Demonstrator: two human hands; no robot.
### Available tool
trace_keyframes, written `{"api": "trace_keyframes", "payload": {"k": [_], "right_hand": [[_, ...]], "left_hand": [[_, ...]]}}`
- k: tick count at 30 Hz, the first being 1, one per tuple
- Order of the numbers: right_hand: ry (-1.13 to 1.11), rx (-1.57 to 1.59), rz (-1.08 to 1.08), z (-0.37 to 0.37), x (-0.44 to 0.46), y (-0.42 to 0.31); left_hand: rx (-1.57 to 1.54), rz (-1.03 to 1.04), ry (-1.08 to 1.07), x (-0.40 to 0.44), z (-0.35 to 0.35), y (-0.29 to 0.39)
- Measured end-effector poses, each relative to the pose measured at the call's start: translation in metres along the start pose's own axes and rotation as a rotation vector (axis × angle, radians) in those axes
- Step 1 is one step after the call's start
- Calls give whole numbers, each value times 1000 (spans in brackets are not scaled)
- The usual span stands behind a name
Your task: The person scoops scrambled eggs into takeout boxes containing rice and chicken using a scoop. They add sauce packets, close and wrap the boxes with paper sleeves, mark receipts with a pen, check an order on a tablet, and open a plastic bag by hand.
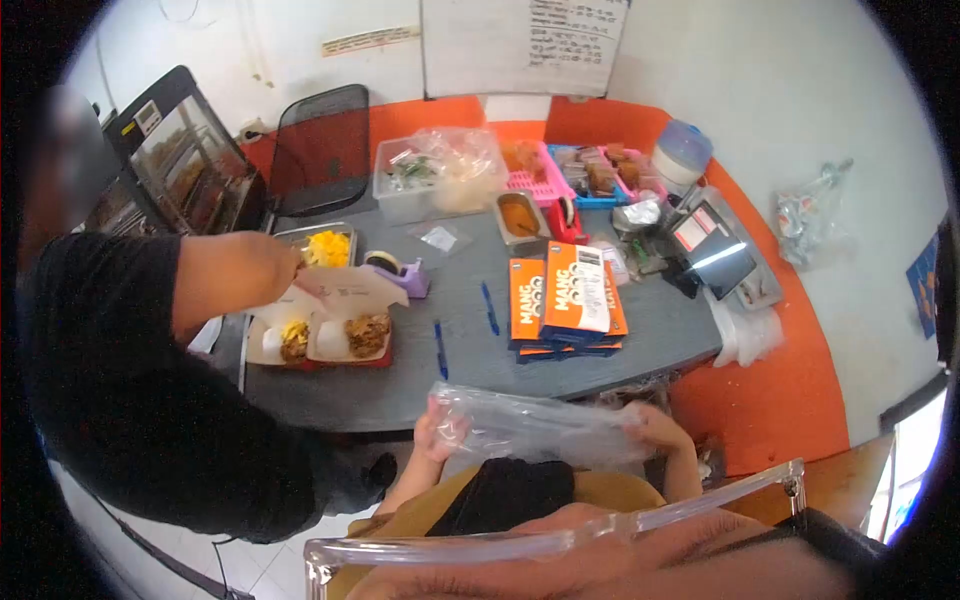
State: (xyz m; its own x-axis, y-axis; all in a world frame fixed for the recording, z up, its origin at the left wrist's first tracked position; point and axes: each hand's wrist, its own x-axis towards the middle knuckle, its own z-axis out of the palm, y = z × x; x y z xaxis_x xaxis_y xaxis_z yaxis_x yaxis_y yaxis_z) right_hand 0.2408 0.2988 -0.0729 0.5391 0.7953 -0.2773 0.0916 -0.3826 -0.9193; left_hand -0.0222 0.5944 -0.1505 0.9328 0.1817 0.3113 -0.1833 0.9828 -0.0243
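A clear plastic bag [540,425] stretches sideways between my two hands, just in front of the table's near edge. My left hand [437,435] is closed on the bag's left end. At its other end my right hand [660,430] grips the plastic, with some fingers hidden. Closest to the hands on the table are a blue pen [440,350] and, a bit farther off, a second pen [489,308]. Beyond my right hand lies a stack of orange boxes [578,290] with white lettering, the top one bearing a white label.
At left, a co-worker's arm [225,285] reaches over open food boxes [325,362]. Behind stand a purple tape dispenser [405,275], a metal pan of orange sauce [520,217], a plastic tub [440,200], a red tape dispenser [566,220] and a tablet [712,248].
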Motion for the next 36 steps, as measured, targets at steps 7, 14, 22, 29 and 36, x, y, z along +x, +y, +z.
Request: {"api": "trace_keyframes", "payload": {"k": [7, 14, 22, 29, 36], "right_hand": [[376, 289, -254, -66, -3, -15], [-51, 739, -515, -199, -9, 1], [53, 305, -311, -343, 17, 56], [255, 795, 124, -352, 58, 53], [184, -230, -304, -336, 130, 70]], "left_hand": [[428, -281, 85, 36, 22, 7], [1211, -312, 485, 139, 41, -98], [1097, -94, 667, 245, 22, -187], [1892, -171, 706, 248, -6, -214], [777, 735, 889, 226, 44, -211]]}}
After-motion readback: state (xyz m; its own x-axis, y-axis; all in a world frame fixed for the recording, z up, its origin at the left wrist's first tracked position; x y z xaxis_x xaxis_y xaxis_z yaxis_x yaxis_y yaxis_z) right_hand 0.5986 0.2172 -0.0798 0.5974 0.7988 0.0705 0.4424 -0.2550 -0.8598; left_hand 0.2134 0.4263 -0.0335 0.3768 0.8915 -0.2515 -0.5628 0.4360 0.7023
